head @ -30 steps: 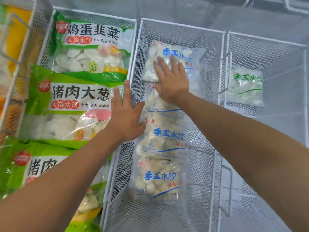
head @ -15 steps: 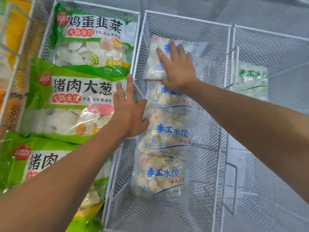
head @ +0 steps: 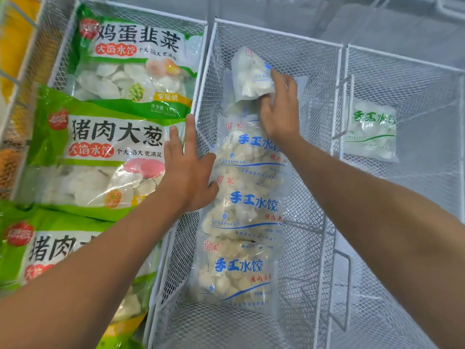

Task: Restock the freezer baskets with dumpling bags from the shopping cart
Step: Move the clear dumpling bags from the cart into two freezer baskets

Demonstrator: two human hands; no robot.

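A white wire basket in the middle holds a row of clear dumpling bags with blue lettering. My right hand grips the farthest blue-lettered bag and has tipped it up on its edge at the basket's far end. My left hand rests flat with fingers spread on the rim between the middle basket and the left one, its thumb touching a bag in the row. The left basket is filled with large green dumpling bags.
The right wire basket holds one clear bag with green lettering and much bare mesh. Orange packages sit in a basket at the far left. The grey freezer wall runs behind the baskets.
My right hand went from pressing flat on the farthest blue-lettered bag to gripping it and lifting its near end up. My left hand stayed on the basket rim.
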